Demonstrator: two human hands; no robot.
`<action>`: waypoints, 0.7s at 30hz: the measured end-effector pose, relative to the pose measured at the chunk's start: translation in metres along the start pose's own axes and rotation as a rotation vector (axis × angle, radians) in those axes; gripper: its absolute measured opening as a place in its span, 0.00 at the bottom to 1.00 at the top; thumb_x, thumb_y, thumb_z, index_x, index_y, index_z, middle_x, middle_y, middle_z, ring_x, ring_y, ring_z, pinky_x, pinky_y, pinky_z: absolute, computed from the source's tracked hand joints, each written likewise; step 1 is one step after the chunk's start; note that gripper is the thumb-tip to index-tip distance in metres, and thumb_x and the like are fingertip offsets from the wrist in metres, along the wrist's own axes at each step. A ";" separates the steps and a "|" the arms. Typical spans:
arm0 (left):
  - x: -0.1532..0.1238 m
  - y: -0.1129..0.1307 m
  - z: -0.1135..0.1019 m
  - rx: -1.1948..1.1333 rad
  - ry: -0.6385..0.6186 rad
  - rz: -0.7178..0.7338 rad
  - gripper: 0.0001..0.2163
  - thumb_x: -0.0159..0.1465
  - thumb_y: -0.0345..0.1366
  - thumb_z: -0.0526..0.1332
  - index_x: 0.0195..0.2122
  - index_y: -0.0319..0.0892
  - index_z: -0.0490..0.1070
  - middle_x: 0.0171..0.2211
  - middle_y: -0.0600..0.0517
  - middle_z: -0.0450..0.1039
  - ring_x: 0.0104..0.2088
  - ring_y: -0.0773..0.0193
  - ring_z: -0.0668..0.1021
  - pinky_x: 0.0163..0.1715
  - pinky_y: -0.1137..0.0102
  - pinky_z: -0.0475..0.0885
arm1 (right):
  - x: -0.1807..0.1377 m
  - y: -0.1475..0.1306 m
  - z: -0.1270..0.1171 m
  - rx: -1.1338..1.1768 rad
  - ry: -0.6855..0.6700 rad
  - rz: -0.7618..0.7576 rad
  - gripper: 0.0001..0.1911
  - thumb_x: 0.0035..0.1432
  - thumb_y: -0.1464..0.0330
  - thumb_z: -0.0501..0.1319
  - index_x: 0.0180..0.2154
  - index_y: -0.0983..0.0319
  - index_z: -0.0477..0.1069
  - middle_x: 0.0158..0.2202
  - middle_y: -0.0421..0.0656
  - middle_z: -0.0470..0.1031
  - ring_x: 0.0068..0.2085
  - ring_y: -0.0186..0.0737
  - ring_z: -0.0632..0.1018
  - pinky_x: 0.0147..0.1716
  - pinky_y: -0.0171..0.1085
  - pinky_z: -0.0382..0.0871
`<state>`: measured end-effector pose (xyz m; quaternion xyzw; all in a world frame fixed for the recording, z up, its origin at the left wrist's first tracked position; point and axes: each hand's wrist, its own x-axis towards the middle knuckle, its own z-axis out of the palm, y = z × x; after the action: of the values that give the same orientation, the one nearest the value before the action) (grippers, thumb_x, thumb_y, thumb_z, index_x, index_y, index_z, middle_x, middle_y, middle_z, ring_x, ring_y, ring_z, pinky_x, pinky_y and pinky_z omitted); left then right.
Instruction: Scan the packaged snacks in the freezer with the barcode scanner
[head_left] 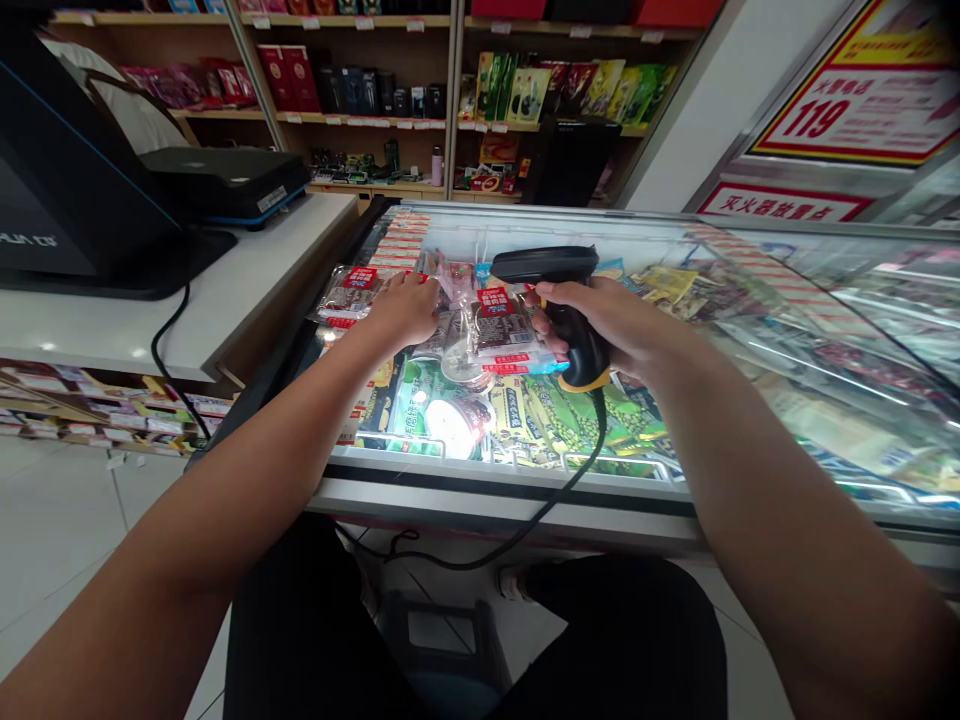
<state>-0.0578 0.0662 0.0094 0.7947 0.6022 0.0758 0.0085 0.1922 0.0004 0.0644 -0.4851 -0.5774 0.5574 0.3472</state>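
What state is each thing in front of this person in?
Left hand: fingers curled, at the left packet.
Left packet: lying, looks sealed.
Right hand: closed round the scanner.
Scanner: held, handle down.
Cord: hanging slack.
Display case: stocked with packets.
Black machine: standing; on or off, can't tell.
Shelves: stocked.

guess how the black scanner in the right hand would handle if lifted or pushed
The scanner is probably stiff, judging by its moulded-looking body. Its cable hangs in a slack curve, so it would likely trail and might tug a little. Stood up, it may tip, since the head juts out past the handle.
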 end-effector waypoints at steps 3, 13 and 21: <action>-0.004 0.011 -0.003 -0.034 0.122 0.024 0.14 0.66 0.34 0.55 0.50 0.38 0.75 0.55 0.34 0.71 0.62 0.38 0.68 0.60 0.48 0.64 | 0.005 0.004 -0.003 -0.117 0.125 0.003 0.16 0.57 0.56 0.70 0.39 0.60 0.72 0.33 0.49 0.75 0.29 0.43 0.76 0.23 0.42 0.73; -0.006 0.041 0.000 -0.531 0.179 0.047 0.07 0.62 0.39 0.63 0.36 0.42 0.71 0.43 0.40 0.77 0.48 0.46 0.77 0.51 0.54 0.69 | 0.008 0.009 -0.011 -0.353 0.140 0.040 0.20 0.57 0.51 0.69 0.40 0.61 0.76 0.36 0.52 0.79 0.33 0.47 0.80 0.25 0.41 0.74; -0.005 0.056 0.004 -1.296 0.041 -0.224 0.15 0.60 0.24 0.63 0.44 0.44 0.63 0.29 0.54 0.71 0.26 0.65 0.73 0.28 0.69 0.64 | 0.006 0.006 -0.010 -0.333 0.160 0.034 0.18 0.56 0.54 0.71 0.40 0.61 0.75 0.35 0.51 0.78 0.32 0.45 0.78 0.25 0.40 0.71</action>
<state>-0.0050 0.0461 0.0111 0.5595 0.5136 0.4369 0.4820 0.2011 0.0087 0.0589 -0.5881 -0.6239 0.4198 0.2975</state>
